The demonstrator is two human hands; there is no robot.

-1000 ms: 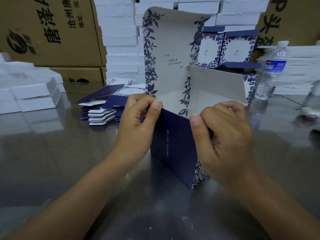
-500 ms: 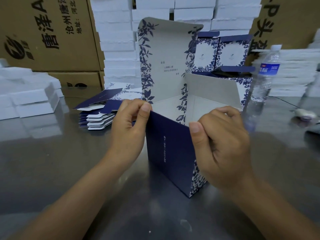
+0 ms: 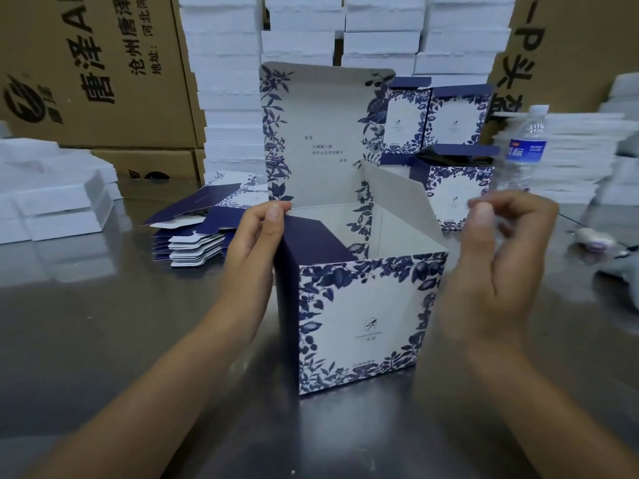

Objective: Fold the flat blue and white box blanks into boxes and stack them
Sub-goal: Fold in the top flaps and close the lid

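Note:
A blue and white floral box [image 3: 359,319] stands upright on the metal table [image 3: 103,340], its white floral face towards me and its tall lid panel raised at the back. My left hand [image 3: 257,243] grips the box's dark blue left flap at the top edge, thumb on top. My right hand [image 3: 491,267] hovers just right of the box, blurred, fingers loosely curled, holding nothing. A pile of flat blue and white blanks [image 3: 197,233] lies behind my left hand. Three finished boxes [image 3: 446,150] are stacked behind the open box.
A clear water bottle [image 3: 525,146] stands at the right rear. White foam trays [image 3: 52,198] sit at the left and are stacked high along the back [image 3: 304,32]. Brown cartons [image 3: 96,70] line the rear. A small white object [image 3: 593,236] lies at the far right.
The box has turned so its floral face points at me instead of the dark blue side. My right hand has let go and pulled away to the right. My left hand stays on the top edge.

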